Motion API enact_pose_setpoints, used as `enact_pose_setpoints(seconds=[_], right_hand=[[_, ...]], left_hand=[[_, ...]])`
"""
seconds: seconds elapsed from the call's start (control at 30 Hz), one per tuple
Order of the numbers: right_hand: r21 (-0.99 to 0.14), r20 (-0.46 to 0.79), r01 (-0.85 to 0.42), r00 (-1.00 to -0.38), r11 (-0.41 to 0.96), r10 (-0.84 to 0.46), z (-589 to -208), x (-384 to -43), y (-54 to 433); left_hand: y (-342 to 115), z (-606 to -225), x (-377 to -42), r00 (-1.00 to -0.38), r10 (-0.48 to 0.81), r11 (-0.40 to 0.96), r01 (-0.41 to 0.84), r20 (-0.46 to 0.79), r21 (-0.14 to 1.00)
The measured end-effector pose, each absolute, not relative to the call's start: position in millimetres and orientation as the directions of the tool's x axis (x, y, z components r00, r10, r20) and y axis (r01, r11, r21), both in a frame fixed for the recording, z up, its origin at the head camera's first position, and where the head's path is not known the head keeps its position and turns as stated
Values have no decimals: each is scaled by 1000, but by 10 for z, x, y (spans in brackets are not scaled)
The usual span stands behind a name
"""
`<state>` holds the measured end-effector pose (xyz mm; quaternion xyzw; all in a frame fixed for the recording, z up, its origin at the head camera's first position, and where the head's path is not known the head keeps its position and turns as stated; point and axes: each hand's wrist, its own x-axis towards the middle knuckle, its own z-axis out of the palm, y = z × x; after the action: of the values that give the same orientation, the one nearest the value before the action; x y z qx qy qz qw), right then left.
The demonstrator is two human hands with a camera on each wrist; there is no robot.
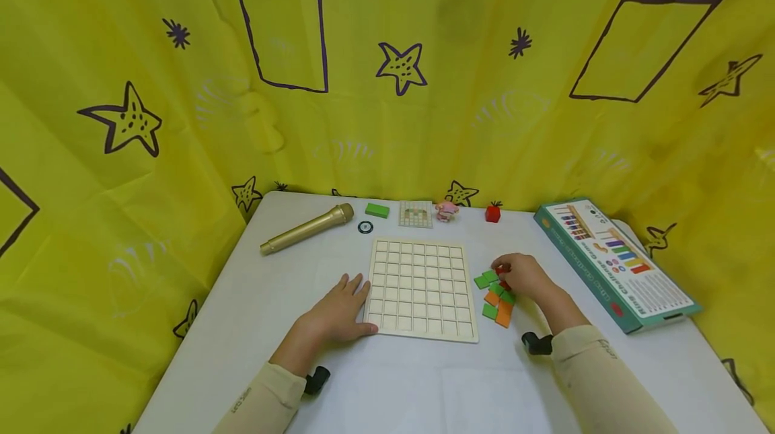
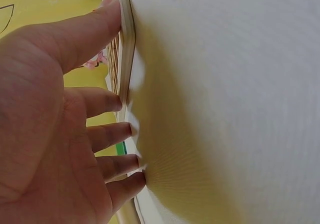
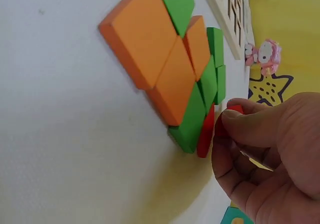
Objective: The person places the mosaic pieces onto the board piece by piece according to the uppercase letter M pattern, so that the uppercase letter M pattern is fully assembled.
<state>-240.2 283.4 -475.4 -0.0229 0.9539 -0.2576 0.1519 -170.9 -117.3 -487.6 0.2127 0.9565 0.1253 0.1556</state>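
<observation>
A pale wooden grid board point(image 1: 422, 289) lies flat on the white table, its square cells bare. My left hand point(image 1: 338, 309) rests at the board's left edge with fingers spread; in the left wrist view its thumb point(image 2: 102, 26) touches the board's side. On the board's right, my right hand point(image 1: 525, 276) pinches a small red tile point(image 3: 220, 129) between thumb and fingers, partly hidden by them. Close beneath that hand is a cluster of flat orange tiles point(image 3: 142, 36) and green tiles point(image 3: 187, 126), with another red tile point(image 3: 205, 135) at its edge.
Behind the board are a gold microphone point(image 1: 307, 229), a green block point(image 1: 377, 210), a round token point(image 1: 365, 227), a small patterned card point(image 1: 416, 214), a pink figurine point(image 1: 447, 211) and a red cube point(image 1: 493, 213). A game box point(image 1: 614, 262) lies at the right.
</observation>
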Motion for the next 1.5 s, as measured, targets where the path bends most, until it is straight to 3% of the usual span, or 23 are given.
enact_pose_setpoints(seconds=[0.7, 1.5], right_hand=[[-645, -174, 6, -975, 764, -140, -4585, -2553, 2268], [-681, -133, -126, -948, 722, -290, -4545, -2745, 1613]], left_hand=[[-1173, -4888, -1710, -865, 438, 881, 361, -245, 305], [-1191, -4887, -1718, -861, 445, 881, 371, -248, 293]])
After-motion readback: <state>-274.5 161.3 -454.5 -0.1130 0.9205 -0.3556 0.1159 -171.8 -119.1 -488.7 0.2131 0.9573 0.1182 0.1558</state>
